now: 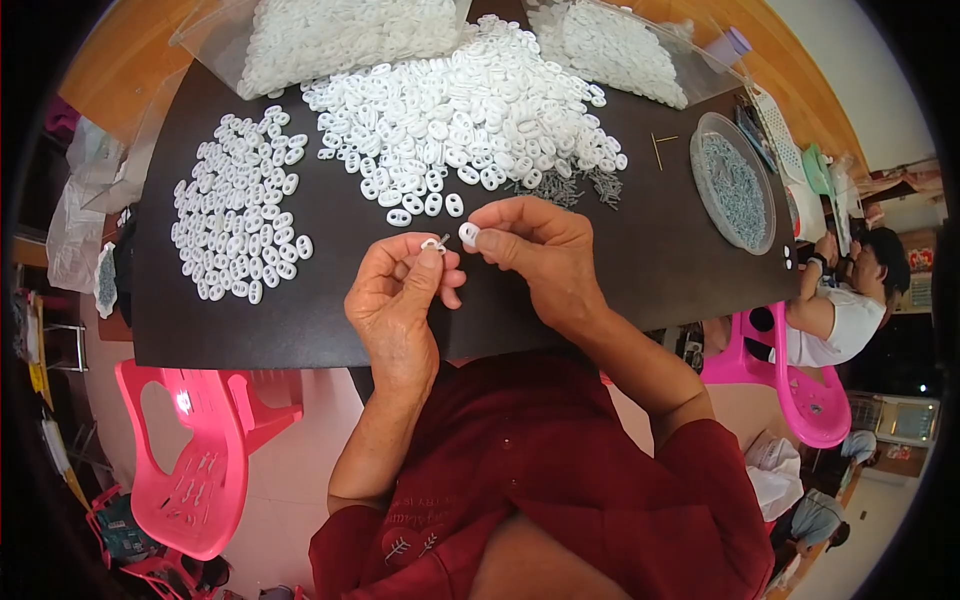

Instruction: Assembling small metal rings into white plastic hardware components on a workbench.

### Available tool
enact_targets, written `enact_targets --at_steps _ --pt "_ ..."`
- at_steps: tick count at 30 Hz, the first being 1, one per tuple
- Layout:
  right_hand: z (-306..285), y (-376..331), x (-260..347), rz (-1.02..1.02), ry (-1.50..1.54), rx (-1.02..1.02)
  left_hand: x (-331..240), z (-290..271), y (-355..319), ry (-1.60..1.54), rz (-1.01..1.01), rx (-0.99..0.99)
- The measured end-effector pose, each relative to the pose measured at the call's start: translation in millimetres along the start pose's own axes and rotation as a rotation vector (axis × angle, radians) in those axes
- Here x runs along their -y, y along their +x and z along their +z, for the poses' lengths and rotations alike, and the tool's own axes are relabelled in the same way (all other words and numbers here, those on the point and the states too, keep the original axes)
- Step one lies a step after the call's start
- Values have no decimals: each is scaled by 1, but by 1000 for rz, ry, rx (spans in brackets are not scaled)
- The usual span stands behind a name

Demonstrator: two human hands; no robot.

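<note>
My left hand pinches a small white plastic piece between thumb and forefinger; a thin grey pin seems to stick out of it. Close beside it, my right hand grips a white oval two-hole piece by its edge. The two held pieces are near each other but apart. Just beyond my hands spreads a big heap of the same white oval pieces, with small grey pins at its near right edge. A separate flat group of white ovals lies to the left.
Two clear plastic bins of white pieces stand at the back of the dark table. On the right sit a round clear tub of grey screws or pins and thin brass-coloured rods. Pink chairs flank the table; another person sits at right.
</note>
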State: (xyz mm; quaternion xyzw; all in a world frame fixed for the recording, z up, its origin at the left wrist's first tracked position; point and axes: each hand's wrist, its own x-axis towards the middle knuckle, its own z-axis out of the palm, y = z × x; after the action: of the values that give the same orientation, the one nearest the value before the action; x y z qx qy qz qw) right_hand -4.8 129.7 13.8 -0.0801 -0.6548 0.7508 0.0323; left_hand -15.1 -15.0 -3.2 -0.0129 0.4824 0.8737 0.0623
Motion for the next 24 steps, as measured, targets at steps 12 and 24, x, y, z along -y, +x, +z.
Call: enact_targets --at_steps 12,24 --pt "2 4 -1 -5 58 -6 -3 5 -9 175 48 -6" --pt "2 4 -8 -61 38 28 -1 5 -9 259 31 -27"
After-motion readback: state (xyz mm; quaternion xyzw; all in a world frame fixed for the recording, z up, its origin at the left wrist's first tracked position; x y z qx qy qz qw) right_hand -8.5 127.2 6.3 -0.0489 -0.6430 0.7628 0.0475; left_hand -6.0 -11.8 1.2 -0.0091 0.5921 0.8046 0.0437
